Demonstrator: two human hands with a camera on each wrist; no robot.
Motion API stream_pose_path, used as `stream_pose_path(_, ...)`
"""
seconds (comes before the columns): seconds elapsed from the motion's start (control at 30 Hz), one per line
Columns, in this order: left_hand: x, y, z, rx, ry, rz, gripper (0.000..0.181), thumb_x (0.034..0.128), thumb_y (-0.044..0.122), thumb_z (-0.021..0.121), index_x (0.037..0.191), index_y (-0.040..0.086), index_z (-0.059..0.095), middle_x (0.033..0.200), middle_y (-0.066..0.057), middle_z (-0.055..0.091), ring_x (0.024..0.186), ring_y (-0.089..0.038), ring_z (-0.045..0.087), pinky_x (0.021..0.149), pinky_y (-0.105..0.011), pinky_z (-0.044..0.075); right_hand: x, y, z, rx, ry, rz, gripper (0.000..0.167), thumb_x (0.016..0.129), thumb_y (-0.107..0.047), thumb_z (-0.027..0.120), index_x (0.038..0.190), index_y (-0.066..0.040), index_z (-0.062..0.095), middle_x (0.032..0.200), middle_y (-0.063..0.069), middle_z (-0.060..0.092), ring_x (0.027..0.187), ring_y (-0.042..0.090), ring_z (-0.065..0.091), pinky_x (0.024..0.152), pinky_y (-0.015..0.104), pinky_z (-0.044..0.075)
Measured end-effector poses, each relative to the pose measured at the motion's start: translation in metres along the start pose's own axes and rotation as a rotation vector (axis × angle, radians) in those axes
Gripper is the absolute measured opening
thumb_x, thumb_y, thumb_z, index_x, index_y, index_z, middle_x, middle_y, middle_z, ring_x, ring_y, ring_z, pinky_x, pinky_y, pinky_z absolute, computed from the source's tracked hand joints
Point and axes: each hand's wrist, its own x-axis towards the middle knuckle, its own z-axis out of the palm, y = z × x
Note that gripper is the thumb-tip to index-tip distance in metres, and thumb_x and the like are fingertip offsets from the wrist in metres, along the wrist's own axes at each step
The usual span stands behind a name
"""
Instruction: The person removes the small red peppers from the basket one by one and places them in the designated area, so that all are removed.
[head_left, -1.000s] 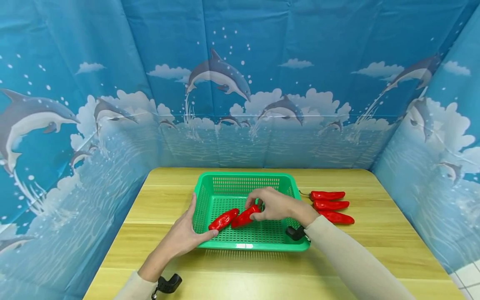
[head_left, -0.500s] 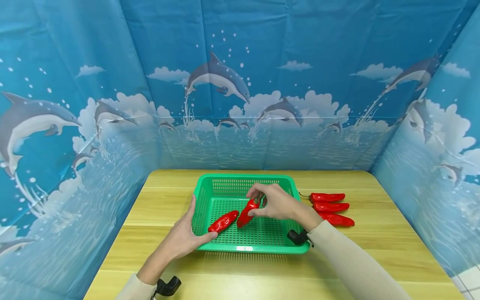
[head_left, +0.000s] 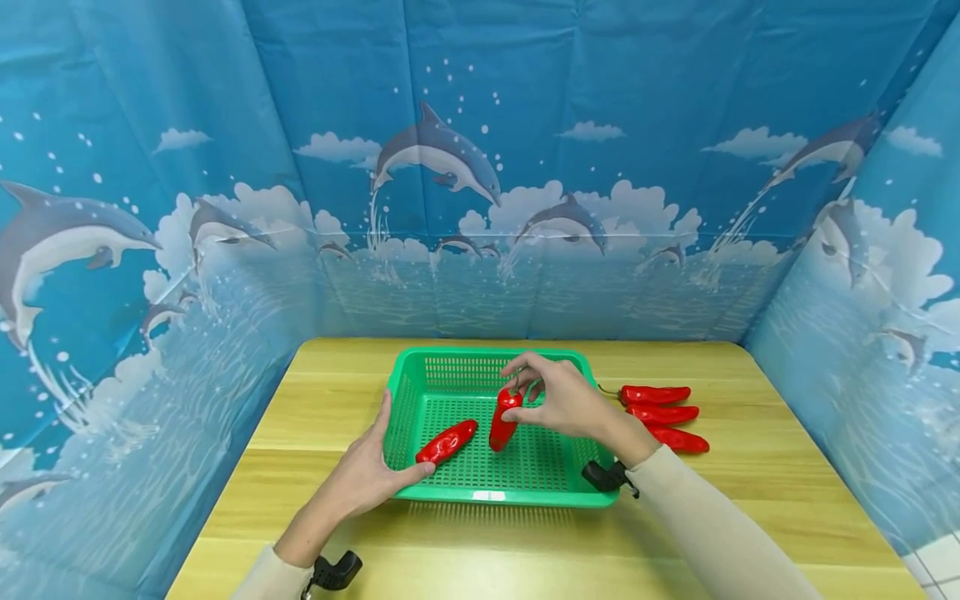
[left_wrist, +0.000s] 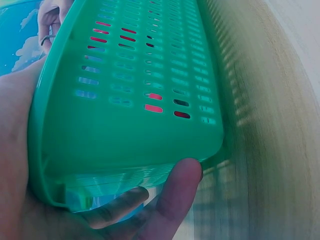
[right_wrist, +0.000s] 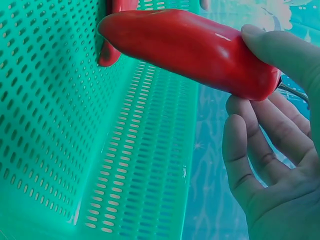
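A green plastic basket (head_left: 525,499) with slotted walls stands on the wooden table. My left hand (head_left: 367,467) grips its front left corner, thumb over the rim; in the left wrist view the fingers (left_wrist: 172,200) lie against the outside wall. My right hand (head_left: 566,400) pinches a red pepper (head_left: 504,421) near its stem end, above the basket's floor. That pepper hangs tip down; in the right wrist view its glossy body (right_wrist: 185,47) sits between thumb and fingers. Another red pepper (head_left: 447,442) lies in the basket by my left thumb.
Right of the basket, three red peppers (head_left: 663,414) lie side by side on the table (head_left: 757,500), partly behind my right forearm. A blue dolphin-print curtain (head_left: 480,283) encloses the table at the back and sides.
My right hand has lifted the pepper from beside the other one and moved slightly right and up. The pepper has swung from slanted to nearly upright. My left hand has stayed on the basket.
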Motion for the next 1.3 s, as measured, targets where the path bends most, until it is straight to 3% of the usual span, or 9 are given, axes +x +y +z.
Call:
stream_pose_path(0.17,0.0,0.001,0.0,0.001,0.003,0.004,0.141,0.0958,0.068,0.089,0.189,0.023,-0.006,0.193,-0.023,0.024,0.174,-0.058,0.035,0.13,-0.082,0.042,-0.004,-0.001,-0.002,-0.013,0.022,0.002,0.042,0.096,-0.032,0.1,0.128,-0.021,0.077,0.122,-0.009,0.087,0.11,0.014,0.082,0.098,0.047,0.07)
stream_pose_path(0.37,0.001,0.0,0.0,0.003,0.007,0.005,0.139,0.0964,0.067,0.088,0.189,0.024,-0.006,0.192,-0.023,0.026,0.173,-0.059,0.035,0.128,-0.083,0.044,-0.009,-0.005,-0.006,-0.033,0.055,-0.026,0.036,0.095,-0.028,0.1,0.124,-0.022,0.08,0.119,-0.008,0.087,0.108,0.014,0.081,0.098,0.039,0.07)
stream_pose_path(0.57,0.001,0.001,-0.001,0.002,0.008,-0.003,0.139,0.0966,0.067,0.088,0.189,0.024,-0.006,0.192,-0.024,0.026,0.173,-0.059,0.036,0.128,-0.083,0.044,-0.015,-0.007,-0.008,-0.012,0.079,-0.038,0.036,0.096,-0.027,0.1,0.126,-0.022,0.081,0.121,-0.008,0.084,0.104,0.014,0.079,0.096,0.039,0.069)
stream_pose_path(1.1,-0.002,0.001,0.002,-0.022,0.008,-0.001,0.14,0.096,0.065,0.09,0.189,0.025,-0.006,0.191,-0.025,0.028,0.172,-0.059,0.037,0.127,-0.083,0.045,-0.03,-0.012,-0.018,0.009,0.135,-0.08,0.037,0.102,-0.023,0.093,0.137,-0.019,0.082,0.134,-0.003,0.086,0.111,0.017,0.084,0.1,0.038,0.07)
stream_pose_path(1.3,-0.003,-0.001,0.004,-0.024,0.02,0.008,0.14,0.0961,0.064,0.09,0.189,0.025,-0.006,0.191,-0.024,0.027,0.173,-0.059,0.036,0.128,-0.082,0.044,-0.033,-0.014,-0.021,0.002,0.15,-0.128,0.037,0.103,-0.02,0.092,0.139,-0.016,0.082,0.138,-0.001,0.084,0.111,0.018,0.083,0.101,0.044,0.071)
